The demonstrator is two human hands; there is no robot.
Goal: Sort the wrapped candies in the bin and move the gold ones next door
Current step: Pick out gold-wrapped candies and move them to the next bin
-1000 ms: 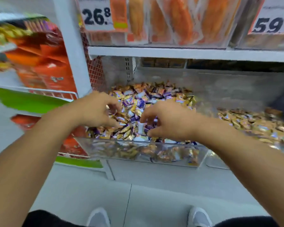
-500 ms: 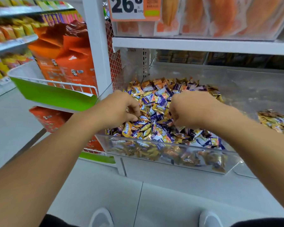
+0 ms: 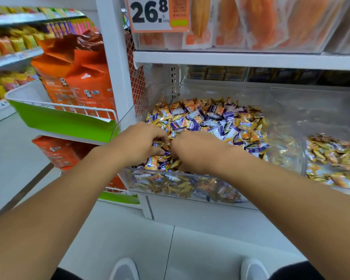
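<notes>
Hands, left hand [image 3: 138, 142] and right hand [image 3: 198, 151], are sunk side by side in the bin [image 3: 182, 179], fingers curled into mixed candies [image 3: 208, 120] to pick gold ones for the neighbouring bin [image 3: 331, 156].

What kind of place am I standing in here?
Most likely a shop's snack aisle: a large printed price tag reading 26.8, a clear plastic bin of loose wrapped candies, and orange snack bags on white shelving.
</notes>
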